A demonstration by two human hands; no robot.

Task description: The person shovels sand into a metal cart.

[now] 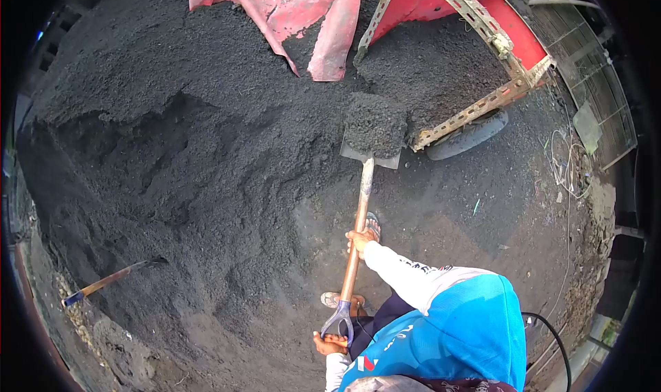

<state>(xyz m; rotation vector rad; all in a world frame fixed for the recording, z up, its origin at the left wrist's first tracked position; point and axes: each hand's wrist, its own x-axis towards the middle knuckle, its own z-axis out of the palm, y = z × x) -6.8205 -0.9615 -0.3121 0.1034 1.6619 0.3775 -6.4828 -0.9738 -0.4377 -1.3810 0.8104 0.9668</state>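
Observation:
A shovel [354,254] with a wooden shaft and a purple D-shaped grip extends away from my body. My left hand [332,342] is closed around the D-grip at its near end. Farther up, my right hand [361,242] wraps the middle of the shaft. The metal blade [353,154] carries a heap of dark, gritty sand [376,122], which hides most of it. This loaded blade is beside the open end of a red cart [513,30] with a perforated metal frame, which has dark sand inside.
A big dark sand pile [172,109] covers the left and far ground. A red sheet [296,13] lies over its far part. Another wooden-handled tool [107,285] sticks into the pile at left. A tire [468,136] is under the cart; tangled wire [568,161] lies at right.

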